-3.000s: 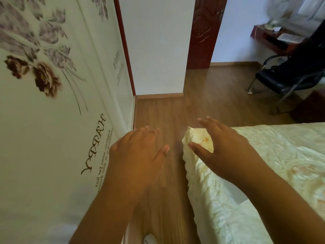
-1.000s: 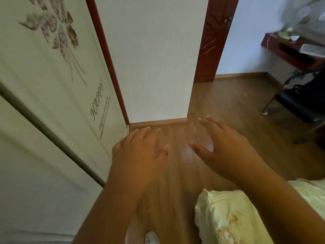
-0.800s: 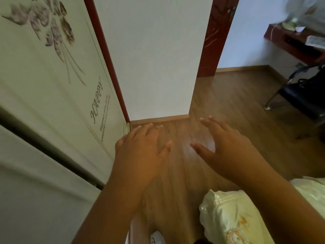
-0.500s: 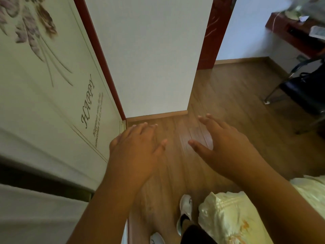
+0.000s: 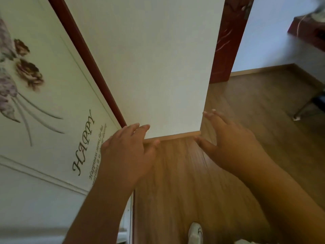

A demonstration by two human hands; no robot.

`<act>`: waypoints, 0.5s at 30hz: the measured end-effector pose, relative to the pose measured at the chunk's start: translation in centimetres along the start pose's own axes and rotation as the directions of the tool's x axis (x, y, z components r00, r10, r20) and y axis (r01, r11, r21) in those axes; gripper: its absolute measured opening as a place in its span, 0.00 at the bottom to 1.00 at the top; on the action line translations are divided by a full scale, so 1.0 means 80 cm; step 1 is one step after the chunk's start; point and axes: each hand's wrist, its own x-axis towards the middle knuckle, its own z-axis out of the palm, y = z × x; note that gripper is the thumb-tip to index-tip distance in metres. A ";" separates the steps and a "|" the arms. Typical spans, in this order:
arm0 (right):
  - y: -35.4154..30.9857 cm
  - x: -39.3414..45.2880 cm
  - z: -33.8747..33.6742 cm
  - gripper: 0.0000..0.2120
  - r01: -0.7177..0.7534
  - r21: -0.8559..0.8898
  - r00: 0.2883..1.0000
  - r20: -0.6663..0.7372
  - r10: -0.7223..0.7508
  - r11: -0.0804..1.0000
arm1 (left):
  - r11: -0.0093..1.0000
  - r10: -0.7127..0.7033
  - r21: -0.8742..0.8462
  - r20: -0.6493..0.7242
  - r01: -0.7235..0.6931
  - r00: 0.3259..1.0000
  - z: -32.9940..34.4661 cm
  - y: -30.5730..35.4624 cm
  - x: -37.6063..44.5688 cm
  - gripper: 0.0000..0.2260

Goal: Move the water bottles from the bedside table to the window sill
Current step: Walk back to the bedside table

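Wood-plank floor point(image 5: 184, 182) fills the lower middle, w/ a white wall point(image 5: 149, 67) straight ahead ending in a light wood skirting strip point(image 5: 174, 136) at its foot.

Left hand point(image 5: 126, 154): fingers loosely spread & relaxed, palm down, holding nothing; fingertips point(image 5: 144, 127) overlap the bottom edge of the wall in view, thumb out to the right over the skirting. Right hand point(image 5: 230, 147): fingers fanned wide, palm down, thumb pointing left toward the other hand, also gripping nothing. Both hover above the floor, apart from each other, forearms running back to the bottom corners.

Outward from there: on the left, a cream panel point(image 5: 44, 103) w/ purple-brown flower print and "HAPPY" in script, edged by a dark red strip point(image 5: 88, 62) slanting up-left. Right of the wall, a dark red door frame point(image 5: 228, 41), then more floor leading into another rm. Far right, a red-brown desk corner point(image 5: 306, 30) (blurred) & a metal chair leg point(image 5: 304, 110). At the bottom edge, a white shoe point(image 5: 195, 233) on the floor.

Water bottles, bedside table, window sill: none in shot, so can't tell where the bottles are.
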 end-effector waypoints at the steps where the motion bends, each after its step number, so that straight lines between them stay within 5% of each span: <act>1: 0.007 0.015 -0.006 0.37 0.002 0.002 1.000 -0.004 -0.002 1.000 | 1.000 -0.007 -0.001 -0.009 0.007 1.000 0.001 0.007 0.014 0.27; 15: 0.121 0.134 -0.073 0.38 -0.279 -0.020 0.960 -0.041 0.278 0.960 | 0.976 0.215 -0.008 0.134 -0.216 0.967 0.023 0.157 0.216 0.33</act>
